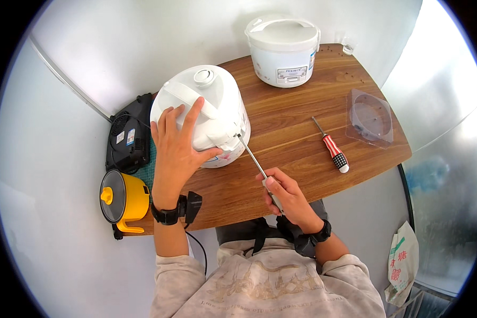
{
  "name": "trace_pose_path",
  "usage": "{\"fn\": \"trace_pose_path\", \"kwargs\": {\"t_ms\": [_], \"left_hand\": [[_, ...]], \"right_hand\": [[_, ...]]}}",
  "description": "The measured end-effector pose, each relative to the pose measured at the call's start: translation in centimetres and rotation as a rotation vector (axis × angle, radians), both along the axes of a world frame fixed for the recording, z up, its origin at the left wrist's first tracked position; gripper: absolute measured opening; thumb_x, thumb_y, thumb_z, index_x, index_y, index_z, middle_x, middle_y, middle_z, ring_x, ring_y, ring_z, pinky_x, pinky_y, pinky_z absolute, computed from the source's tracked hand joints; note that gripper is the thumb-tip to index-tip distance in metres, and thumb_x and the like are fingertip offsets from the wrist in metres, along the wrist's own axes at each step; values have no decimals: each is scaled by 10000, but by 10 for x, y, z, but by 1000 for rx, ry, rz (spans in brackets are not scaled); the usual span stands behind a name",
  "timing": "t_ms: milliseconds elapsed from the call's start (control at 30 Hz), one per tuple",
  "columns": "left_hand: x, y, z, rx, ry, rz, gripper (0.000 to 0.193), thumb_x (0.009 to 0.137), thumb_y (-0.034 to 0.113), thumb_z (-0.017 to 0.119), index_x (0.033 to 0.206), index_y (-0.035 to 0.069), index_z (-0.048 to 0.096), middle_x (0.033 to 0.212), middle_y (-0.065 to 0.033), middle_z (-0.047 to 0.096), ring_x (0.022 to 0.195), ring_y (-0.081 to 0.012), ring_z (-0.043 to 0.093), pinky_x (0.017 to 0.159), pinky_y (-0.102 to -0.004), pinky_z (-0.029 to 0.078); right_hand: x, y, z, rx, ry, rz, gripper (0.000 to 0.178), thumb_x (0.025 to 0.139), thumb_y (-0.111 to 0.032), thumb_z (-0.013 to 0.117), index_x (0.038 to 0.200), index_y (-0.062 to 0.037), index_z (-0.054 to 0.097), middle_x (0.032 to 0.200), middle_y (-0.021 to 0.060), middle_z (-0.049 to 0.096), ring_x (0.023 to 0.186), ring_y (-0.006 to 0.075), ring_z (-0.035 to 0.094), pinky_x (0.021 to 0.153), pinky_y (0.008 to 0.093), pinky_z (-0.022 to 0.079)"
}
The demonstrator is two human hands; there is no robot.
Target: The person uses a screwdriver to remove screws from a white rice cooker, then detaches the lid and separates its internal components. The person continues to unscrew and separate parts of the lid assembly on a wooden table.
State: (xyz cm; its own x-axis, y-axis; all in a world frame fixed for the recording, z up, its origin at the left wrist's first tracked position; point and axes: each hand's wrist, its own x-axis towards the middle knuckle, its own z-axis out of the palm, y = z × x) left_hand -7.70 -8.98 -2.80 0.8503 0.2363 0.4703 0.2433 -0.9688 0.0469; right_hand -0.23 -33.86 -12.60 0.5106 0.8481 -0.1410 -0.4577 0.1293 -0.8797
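Wood-grained table (281,140), with a white rice cooker (223,100) standing on its left half. The cooker's smooth shell is probably stiff, rather slippery and bulky to shift; its lower sides likely offer the surest hold. Left hand (175,140): spread open over the cooker's top, closed around nothing. Right hand (287,196): nearer and farther right, closed around a screwdriver (253,157), likely light and rigid, best held by its handle; the tip meets the cooker's right side.
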Motion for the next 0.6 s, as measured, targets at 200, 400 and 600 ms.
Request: {"fn": "trace_pose_path", "kwargs": {"t_ms": [200, 400, 600], "left_hand": [[0, -1, 0, 0, -10, 1, 1065, 606, 434, 939, 1539, 300, 443, 1417, -155, 478, 1388, -390, 396, 1137, -675, 261], [1, -1, 0, -4, -20, 0, 1055, 607, 430, 939, 1533, 300, 453, 1419, -159, 487, 1388, -394, 401, 1141, -674, 259], [1, 0, -1, 2, -22, 7, 1060, 604, 446, 937, 1536, 304, 451, 1420, -161, 488, 1391, -396, 400, 1133, -685, 264]], "right_hand": [[0, -1, 3, 7, 3, 9, 293, 1118, -296, 452, 1238, -50, 555, 688, -13, 511, 504, 47, 444, 448, 208, 344], [-1, 0, 5, 17, 7, 22, 297, 1121, -304, 443, 1237, -52, 546, 680, -13, 507, 500, 46, 436, 454, 206, 344], [-1, 1, 3, 21, -5, 32, 300, 1122, -310, 440, 1235, -53, 546, 680, -15, 508, 498, 45, 434, 456, 205, 345]]}}
